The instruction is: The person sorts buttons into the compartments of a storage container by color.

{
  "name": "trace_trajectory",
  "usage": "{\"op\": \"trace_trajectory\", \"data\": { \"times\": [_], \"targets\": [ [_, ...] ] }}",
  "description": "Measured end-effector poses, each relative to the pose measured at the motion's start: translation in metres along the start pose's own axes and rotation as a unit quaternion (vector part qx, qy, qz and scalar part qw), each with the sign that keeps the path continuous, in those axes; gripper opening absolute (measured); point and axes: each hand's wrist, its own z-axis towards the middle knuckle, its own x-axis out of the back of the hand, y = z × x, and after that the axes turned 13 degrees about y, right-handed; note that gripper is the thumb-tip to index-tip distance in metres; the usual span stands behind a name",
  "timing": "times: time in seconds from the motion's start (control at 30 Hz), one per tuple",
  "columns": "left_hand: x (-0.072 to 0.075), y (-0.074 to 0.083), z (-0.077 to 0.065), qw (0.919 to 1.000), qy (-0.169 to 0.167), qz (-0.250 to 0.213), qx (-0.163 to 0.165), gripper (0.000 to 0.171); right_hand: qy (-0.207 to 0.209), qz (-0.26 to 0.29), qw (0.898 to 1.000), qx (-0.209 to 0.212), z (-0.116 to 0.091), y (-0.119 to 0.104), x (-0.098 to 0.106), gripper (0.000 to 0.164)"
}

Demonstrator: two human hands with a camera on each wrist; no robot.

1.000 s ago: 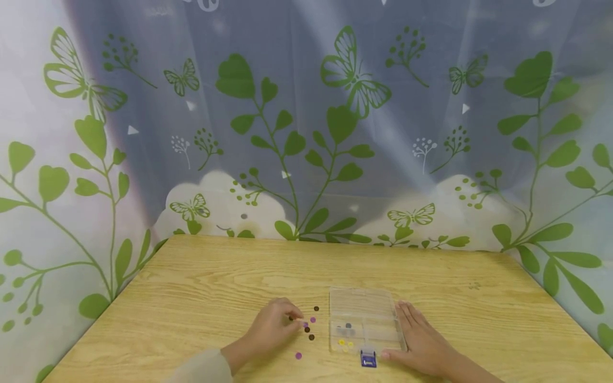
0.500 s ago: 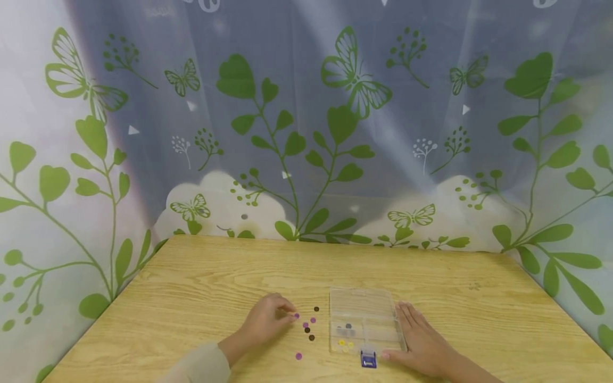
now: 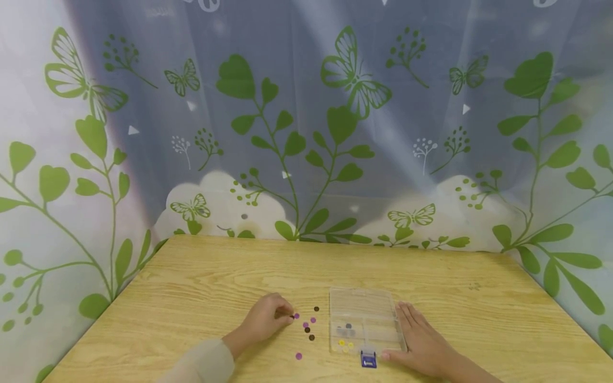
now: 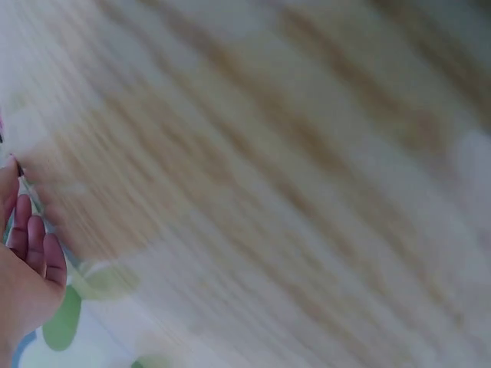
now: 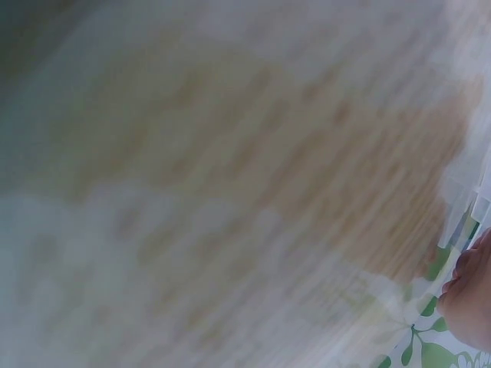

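In the head view, my left hand [image 3: 266,317] pinches a small black button [image 3: 292,317] between thumb and index finger, low over the table. A dark edge also shows at the fingertips in the left wrist view. Right beside them lies a purple button [image 3: 297,316]. More purple and black buttons are scattered between this hand and a clear plastic box [image 3: 359,303]. My right hand [image 3: 423,340] rests along the box's right side, fingers straight and thumb at its front corner. Yellow buttons [image 3: 342,342] and dark bluish ones [image 3: 348,326] sit in the box's front compartments.
A blue latch [image 3: 368,359] sticks out from the box's front edge. One purple button [image 3: 299,356] lies apart, closer to the front. The wood-grain table [image 3: 215,271] ends at a curtain [image 3: 306,159] with leaves and butterflies.
My left hand has drawn back a little to the left, and a purple button at its fingertips has come into sight. The right hand and the box have stayed put.
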Motion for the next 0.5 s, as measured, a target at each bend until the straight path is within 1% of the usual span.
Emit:
{"op": "trace_trajectory", "data": {
  "times": [0.23,0.5],
  "targets": [
    [-0.0019,-0.0035,0.0018,0.9993,0.005,-0.037,0.007,0.012,-0.008,-0.005,1.000,-0.008,0.0011,-0.0017,0.0021,0.103],
    [-0.0023,-0.0035,0.0015,0.9986,0.005,-0.047,0.024,0.011,-0.003,-0.023,1.000,0.000,0.0009,-0.0027,0.0025,0.103]
  ]
}}
